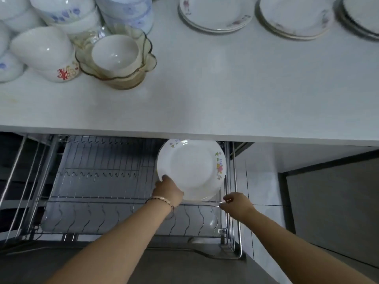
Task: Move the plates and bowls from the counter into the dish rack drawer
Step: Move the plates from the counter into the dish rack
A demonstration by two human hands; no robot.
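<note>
My left hand grips the lower left rim of a white plate with a flower print, held tilted over the right end of the pulled-out wire dish rack drawer. My right hand pinches the drawer's front rail at its right corner. On the white counter stand several stacked bowls, a white bowl in an amber glass bowl, and three stacks of plates at the back right.
The counter's front edge overhangs the back of the drawer. A metal frame with vertical rods stands to the left of the rack. A grey cabinet front lies to the right, and a grey floor below.
</note>
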